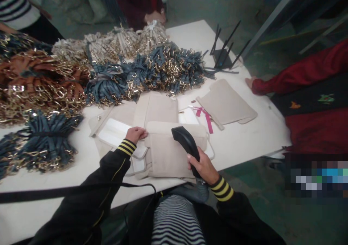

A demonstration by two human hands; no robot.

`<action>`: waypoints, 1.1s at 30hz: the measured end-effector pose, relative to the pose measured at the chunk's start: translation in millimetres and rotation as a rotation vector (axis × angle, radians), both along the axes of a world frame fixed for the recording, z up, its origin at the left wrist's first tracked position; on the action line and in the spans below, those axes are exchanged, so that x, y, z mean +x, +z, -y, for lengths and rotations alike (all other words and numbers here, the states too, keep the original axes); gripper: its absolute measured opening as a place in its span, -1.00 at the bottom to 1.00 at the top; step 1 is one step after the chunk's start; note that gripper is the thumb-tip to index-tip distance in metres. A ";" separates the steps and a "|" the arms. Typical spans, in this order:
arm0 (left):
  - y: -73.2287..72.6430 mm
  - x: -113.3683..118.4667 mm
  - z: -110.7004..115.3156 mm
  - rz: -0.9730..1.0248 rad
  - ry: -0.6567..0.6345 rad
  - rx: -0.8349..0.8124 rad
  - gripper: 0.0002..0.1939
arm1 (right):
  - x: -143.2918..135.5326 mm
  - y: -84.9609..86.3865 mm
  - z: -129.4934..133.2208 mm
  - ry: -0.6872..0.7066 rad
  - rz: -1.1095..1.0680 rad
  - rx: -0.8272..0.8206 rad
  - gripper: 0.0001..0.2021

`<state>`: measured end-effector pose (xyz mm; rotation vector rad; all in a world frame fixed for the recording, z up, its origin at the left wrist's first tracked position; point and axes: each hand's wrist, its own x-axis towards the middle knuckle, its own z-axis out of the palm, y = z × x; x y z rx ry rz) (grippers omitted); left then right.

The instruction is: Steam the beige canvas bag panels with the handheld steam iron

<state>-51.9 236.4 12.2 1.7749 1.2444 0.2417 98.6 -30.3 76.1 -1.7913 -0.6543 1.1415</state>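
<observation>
On the surface (pixel 241 141), the beige bag (pixel 168 158) is pinched, apparently for steadiness, by the left hand (pixel 136 134); the black nozzle (pixel 187 140) is gripped by the right hand (pixel 204 167).

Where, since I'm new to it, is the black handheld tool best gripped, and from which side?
Probably around the hose end of the black tool, coming from the right: its curved body leans up and left over the beige piece, the grey hose leads off below, and the right hand wraps it there.
</observation>
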 end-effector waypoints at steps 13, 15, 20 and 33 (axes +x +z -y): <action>5.1 -2.5 13.2 0.233 0.050 -0.149 -0.75 | -14.7 17.2 -52.7 0.336 0.071 -0.089 -0.71; 8.7 -3.9 14.3 0.317 0.064 -0.265 -0.68 | -17.1 18.4 -59.3 0.353 0.085 -0.104 -0.71; 13.9 -8.8 24.6 0.491 0.102 -0.418 -0.57 | -19.2 23.2 -71.4 0.325 0.108 -0.103 -0.70; 17.7 2.6 28.8 0.204 0.017 -0.305 -0.64 | -6.2 37.6 -53.9 0.015 0.059 0.046 -0.78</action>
